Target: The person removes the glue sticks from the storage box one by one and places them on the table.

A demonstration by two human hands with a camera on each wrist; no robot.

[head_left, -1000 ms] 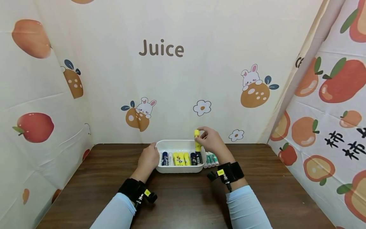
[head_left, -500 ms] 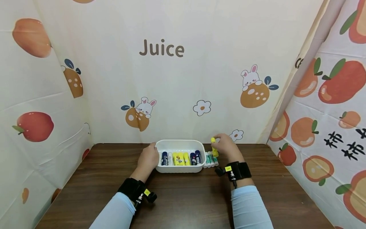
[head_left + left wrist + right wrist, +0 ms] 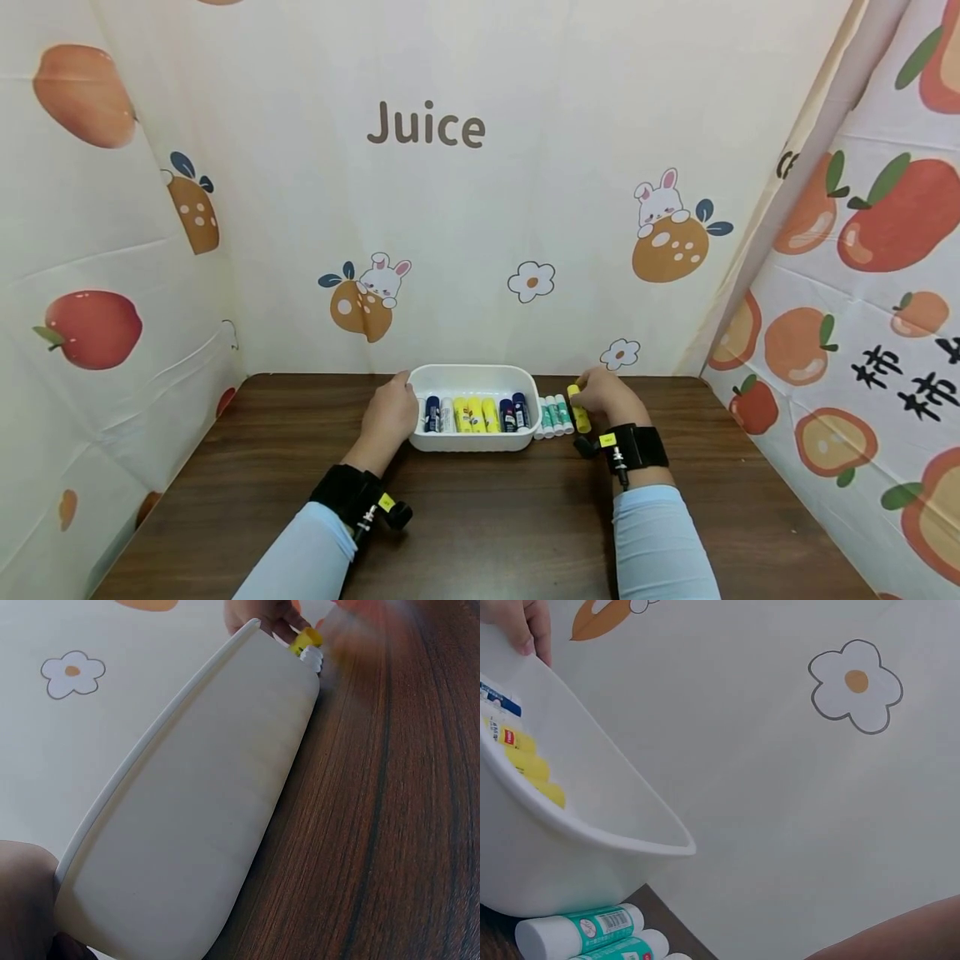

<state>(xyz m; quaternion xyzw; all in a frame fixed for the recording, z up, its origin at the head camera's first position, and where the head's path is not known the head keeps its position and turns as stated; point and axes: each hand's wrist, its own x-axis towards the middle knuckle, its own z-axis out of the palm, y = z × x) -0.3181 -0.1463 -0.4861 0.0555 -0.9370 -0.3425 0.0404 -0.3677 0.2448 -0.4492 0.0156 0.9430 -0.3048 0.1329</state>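
My left hand [image 3: 392, 412] grips the left end of a white plastic bin [image 3: 472, 444], its fingers over the rim, as the right wrist view shows. Between the thumb and fingers of my right hand [image 3: 609, 397] is a yellow glue stick [image 3: 581, 417], low at the table. It lies beside a row of several white-and-green glue sticks [image 3: 553, 417], at the row's right end. Inside the bin, dark blue glue sticks [image 3: 514, 414], a white one [image 3: 447, 416] and yellow ones [image 3: 477, 415] stand side by side. The left wrist view mostly shows the bin's front wall [image 3: 187, 795].
The bin stands near the back of a dark wooden table [image 3: 480, 517]. Right behind it hangs a printed cloth [image 3: 450, 208], with more cloth at both sides. Each wrist wears a black camera band [image 3: 641, 447].
My right hand has carried the yellow glue stick out from above the bin's right end, rightward and down to the table past the green row. My left hand has stayed on the bin.
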